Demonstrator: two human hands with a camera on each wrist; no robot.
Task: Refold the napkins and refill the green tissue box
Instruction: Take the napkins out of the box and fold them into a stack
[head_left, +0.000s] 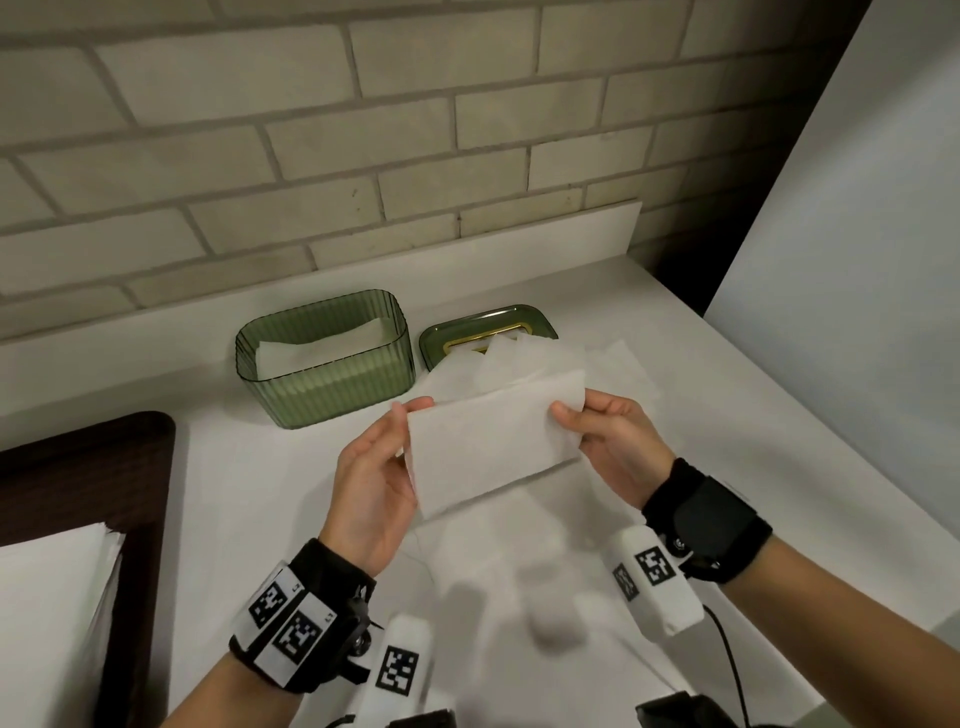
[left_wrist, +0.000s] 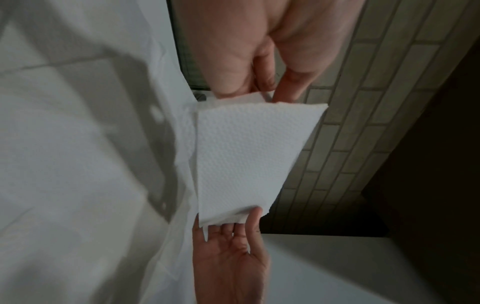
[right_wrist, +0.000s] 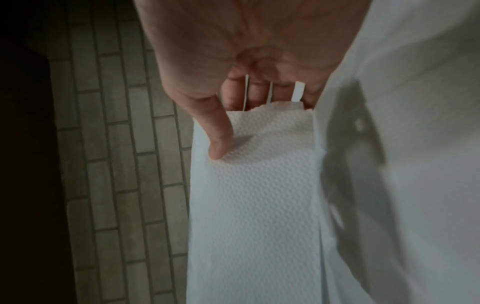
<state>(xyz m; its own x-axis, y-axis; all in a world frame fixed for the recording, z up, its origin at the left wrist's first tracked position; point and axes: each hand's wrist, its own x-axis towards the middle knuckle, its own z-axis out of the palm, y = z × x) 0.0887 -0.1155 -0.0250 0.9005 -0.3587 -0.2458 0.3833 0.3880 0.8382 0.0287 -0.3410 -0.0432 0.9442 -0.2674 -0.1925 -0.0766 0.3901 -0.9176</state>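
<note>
We hold one folded napkin (head_left: 493, 447) up off the white counter (head_left: 753, 493), stretched between both hands, in front of the green tissue box (head_left: 324, 358). Left hand (head_left: 371, 493) pinches the left short edge, thumb on the near face and fingers behind; right hand (head_left: 613, 449) pinches the right short edge the same way (the right wrist view shows the thumb pressed flat on the embossed paper, fingers curled behind it).

Handling, as we judge it: very light, limp, embossed paper with some tooth, so unlikely to slip. It will sag wherever unsupported and tear if pulled taut. A light pinch at opposite edges suits it; the torn-looking short edges are the weak spots.

The box stands open near the brick wall (head_left: 311, 156), with a flat layer of white napkins already inside. Its lid (head_left: 488, 325) lies just beside it to the right, partly under a loose heap of unfolded napkins (head_left: 519, 358).

Next move probably calls for lowering the folded napkin flat into the box, both ends supported until it lands. The heap suggests much refolding remains.
</note>
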